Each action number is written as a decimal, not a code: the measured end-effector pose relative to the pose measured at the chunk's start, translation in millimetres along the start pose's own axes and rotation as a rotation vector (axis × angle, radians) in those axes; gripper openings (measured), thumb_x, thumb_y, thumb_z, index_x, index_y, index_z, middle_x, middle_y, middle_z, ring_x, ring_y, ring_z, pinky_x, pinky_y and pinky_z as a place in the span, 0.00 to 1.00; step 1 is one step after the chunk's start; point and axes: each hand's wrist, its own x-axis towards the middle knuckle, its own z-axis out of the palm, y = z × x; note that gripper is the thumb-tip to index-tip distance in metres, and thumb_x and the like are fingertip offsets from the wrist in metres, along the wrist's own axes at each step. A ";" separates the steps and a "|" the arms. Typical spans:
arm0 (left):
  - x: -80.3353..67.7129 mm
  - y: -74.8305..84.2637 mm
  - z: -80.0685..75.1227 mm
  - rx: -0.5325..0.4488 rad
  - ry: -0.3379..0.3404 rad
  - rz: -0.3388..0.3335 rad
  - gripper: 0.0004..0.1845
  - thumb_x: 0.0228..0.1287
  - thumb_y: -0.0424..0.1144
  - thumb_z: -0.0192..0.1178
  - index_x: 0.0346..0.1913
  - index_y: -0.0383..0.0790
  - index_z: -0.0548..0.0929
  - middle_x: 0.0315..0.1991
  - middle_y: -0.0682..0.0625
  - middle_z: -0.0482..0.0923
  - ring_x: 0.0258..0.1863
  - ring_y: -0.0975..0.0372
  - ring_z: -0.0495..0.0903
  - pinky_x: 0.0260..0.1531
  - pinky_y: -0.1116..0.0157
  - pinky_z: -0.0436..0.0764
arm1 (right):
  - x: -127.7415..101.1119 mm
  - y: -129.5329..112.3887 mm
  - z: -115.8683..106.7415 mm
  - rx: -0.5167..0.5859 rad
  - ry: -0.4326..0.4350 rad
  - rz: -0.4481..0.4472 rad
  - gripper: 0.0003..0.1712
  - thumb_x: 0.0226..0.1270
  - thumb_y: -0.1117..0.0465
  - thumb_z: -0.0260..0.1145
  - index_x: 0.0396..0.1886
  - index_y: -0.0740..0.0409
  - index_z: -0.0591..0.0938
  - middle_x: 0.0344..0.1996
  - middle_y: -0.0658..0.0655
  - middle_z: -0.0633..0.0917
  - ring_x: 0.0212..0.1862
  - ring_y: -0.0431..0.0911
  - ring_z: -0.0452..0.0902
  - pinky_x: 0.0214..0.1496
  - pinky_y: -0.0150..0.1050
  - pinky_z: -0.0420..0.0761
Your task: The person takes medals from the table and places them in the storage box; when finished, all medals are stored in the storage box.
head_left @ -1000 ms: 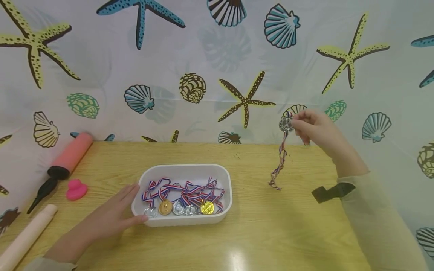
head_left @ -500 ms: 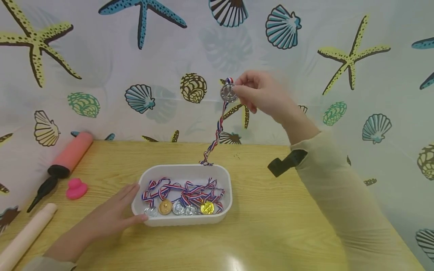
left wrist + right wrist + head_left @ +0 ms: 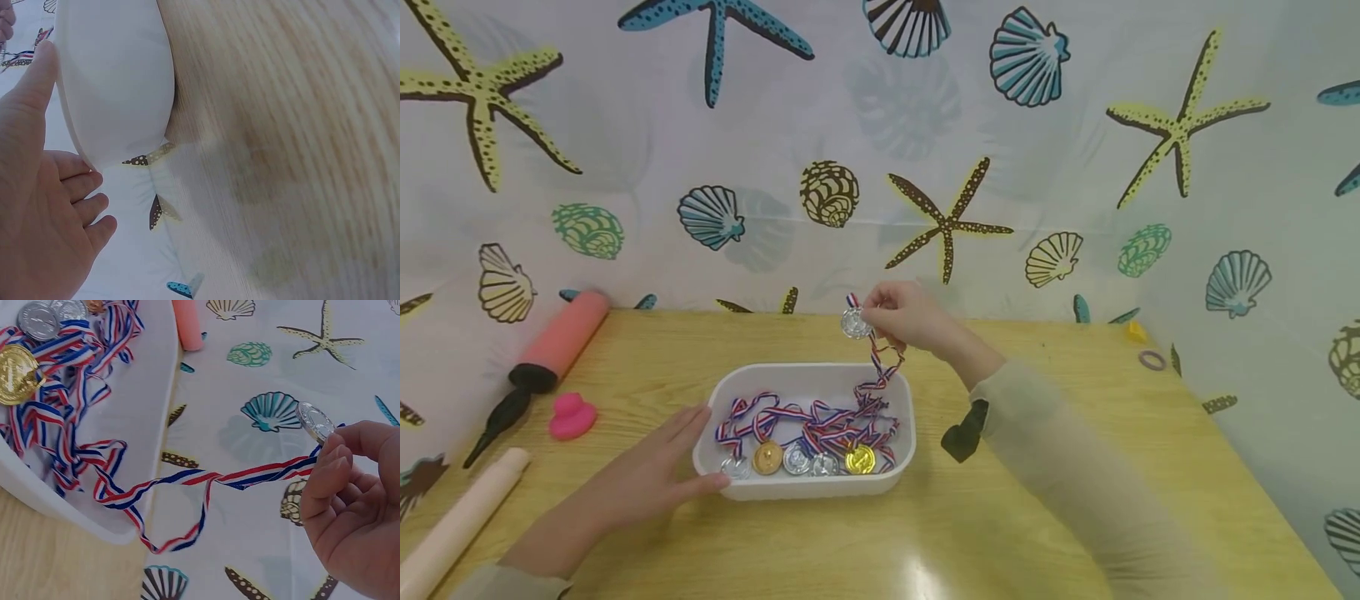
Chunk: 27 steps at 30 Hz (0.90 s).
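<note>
Pinching silver medal [image 3: 854, 322], right hand [image 3: 901, 317] above tub [image 3: 808, 491]

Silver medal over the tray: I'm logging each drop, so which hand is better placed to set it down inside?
Probably the right hand: it pinches the silver medal above the white tray, ribbon already trailing inside. The left hand lies flat against the tray's side.

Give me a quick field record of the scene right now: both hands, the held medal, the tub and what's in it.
right hand: pinches silver medal above tub's far rim
ribbon: trails down into tub
left hand: flat on table, fingers against tub's left end
tub: white, on wooden table
medals in tub: five, silver and gold, ribbons tangled
</note>
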 end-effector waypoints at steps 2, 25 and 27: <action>-0.5 -0.6 0.0 -0.001 0.001 -0.001 0.50 0.55 0.63 0.57 0.68 0.28 0.56 0.67 0.31 0.51 0.65 0.38 0.50 0.57 0.40 0.55 | 2.4 5.4 12.9 0.006 -0.029 0.006 0.05 0.66 0.65 0.56 0.33 0.64 0.75 0.17 0.54 0.73 0.15 0.40 0.62 0.16 0.32 0.66; -1.3 -2.9 1.6 -0.003 -0.009 -0.009 0.50 0.56 0.64 0.55 0.69 0.30 0.55 0.68 0.33 0.50 0.65 0.39 0.49 0.58 0.40 0.55 | 30.8 39.9 121.0 -0.134 -0.208 0.176 0.15 0.64 0.66 0.59 0.17 0.62 0.75 0.11 0.51 0.75 0.12 0.38 0.67 0.16 0.28 0.71; -1.6 -2.5 1.2 -0.003 -0.005 -0.004 0.49 0.56 0.64 0.56 0.69 0.29 0.55 0.68 0.33 0.50 0.65 0.39 0.49 0.58 0.40 0.55 | 31.4 43.9 125.6 -0.165 -0.227 0.201 0.15 0.63 0.67 0.60 0.15 0.61 0.74 0.11 0.51 0.75 0.11 0.39 0.66 0.14 0.28 0.70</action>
